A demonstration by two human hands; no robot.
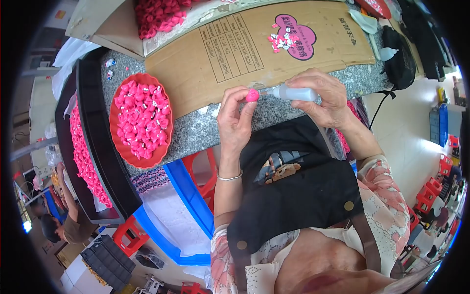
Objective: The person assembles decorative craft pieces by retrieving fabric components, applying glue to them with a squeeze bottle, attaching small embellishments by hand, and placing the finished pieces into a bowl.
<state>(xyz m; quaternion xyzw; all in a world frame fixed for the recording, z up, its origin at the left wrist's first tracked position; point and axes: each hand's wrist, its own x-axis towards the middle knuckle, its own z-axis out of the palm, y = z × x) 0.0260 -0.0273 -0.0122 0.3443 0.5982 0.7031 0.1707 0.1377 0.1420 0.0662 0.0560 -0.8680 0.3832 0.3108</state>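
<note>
Between the thumb and fingers of my left hand (234, 120) is a small pink moulded piece (252, 95). My right hand (329, 98) is closed around a translucent squeeze bottle (298, 93), tilted sideways with its thin nozzle right at the pink piece. Both hands are over the front edge of a speckled stone table (196, 134). Under them lies a flattened cardboard sheet (191, 73), with small pink and white pieces (284, 40) in a pile on its printed pink cloud. To the left of my left hand, a red scalloped bowl (170, 127) holds many pink pieces with white bits.
A black tray (93, 127) of pink pieces stands at the left, and a box of pink pieces (159, 17) at the back. Another small bottle (388, 54) lies back right beside a black bag (399, 63). Below are a blue crate (188, 196) and red stools (131, 236). Another person (68, 225) works far left.
</note>
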